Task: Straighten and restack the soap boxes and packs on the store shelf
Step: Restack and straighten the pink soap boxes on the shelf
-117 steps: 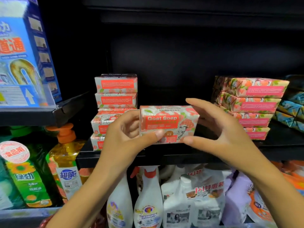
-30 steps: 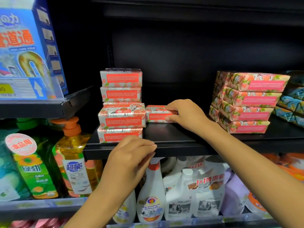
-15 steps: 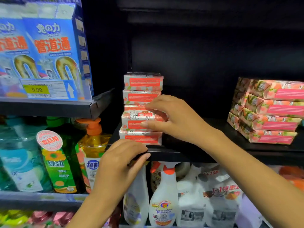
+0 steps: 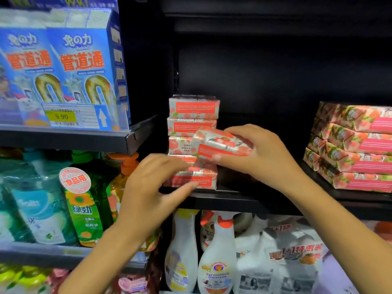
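— What did the blue boxes [image 4: 82, 60] say?
— "管道通". The yellow price tag [image 4: 61, 116] under them read 9.90.
— And lower down?
— The green bottle [image 4: 84, 211] read "绿劲", and its round sticker [image 4: 75, 181] "食品用". The spray bottle [image 4: 217, 274] said "Sgrassatore universale".

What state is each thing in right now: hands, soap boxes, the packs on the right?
right hand: grips the held soap box, thumb under, fingers over.
held soap box: lifted, tilted, in front of the soap box stack.
left hand: fingers loosely spread at the lowest stacked boxes; contact unclear.
soap box stack: stands on the shelf, edges slightly uneven.
soap packs: piled in steps on the right, no hand on them.
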Motion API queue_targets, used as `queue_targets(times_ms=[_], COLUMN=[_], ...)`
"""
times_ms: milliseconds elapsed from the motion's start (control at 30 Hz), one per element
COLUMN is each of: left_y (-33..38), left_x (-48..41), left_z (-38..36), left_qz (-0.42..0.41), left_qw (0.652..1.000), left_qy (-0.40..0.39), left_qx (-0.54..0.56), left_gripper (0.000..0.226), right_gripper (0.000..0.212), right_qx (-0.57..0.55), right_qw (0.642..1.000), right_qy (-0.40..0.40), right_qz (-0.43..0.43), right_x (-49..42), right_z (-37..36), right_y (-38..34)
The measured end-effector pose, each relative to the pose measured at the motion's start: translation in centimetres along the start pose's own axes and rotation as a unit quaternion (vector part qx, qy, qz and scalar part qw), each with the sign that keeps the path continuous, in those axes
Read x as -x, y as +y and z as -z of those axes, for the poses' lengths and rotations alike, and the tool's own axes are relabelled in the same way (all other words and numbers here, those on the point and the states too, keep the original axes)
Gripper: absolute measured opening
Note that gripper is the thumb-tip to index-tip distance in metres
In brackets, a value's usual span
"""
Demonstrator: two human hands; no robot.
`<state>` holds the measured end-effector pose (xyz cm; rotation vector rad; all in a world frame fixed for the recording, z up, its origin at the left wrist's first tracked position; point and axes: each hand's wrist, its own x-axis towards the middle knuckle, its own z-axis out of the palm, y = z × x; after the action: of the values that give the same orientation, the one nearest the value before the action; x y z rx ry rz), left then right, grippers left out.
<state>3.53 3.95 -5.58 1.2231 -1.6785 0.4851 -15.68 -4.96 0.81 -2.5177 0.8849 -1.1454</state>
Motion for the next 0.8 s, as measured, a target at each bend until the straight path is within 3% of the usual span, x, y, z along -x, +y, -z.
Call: queue_targets(times_ms=[100,167,300,533,800], left_y=[-0.4,-0.6,-1.1,-0.7,0.1], left_x=[-2.6,-3.3,-3.4,-3.1,-1.4], left_z=[0.0,-0.5,-0.4,0.2,0.7], left_qz=[0.053,0.072,0.066,0.081,0.046], left_qw=[0.986,0.975,0.974,0.968,0.989], left_qy=[-0.147,-0.197,-0.204,-0.237,-0.126], left_qx=[-0.063,-0.079,-0.072,0.003,0.065], left_gripper=[0.071,0.086,0.092,0.079,0.068], right_gripper=[0.059,0.061,0.063,0.066,0.065], right_qx=[-0.006,0.001,0.014,0.027,0.062], right_qw=[0.998,0.997,0.996,0.996,0.997], right_qy=[0.053,0.066,0.072,0.062,-0.024], right_qz=[-0.019,-0.029,-0.053,-0.065,-0.05], right_x=[1.4,2.2,3.7,3.0,-2.7], right_z=[1.8,2.8,3.5,4.0,2.4], right_y=[1.2,2.1,3.8,5.4,8.0])
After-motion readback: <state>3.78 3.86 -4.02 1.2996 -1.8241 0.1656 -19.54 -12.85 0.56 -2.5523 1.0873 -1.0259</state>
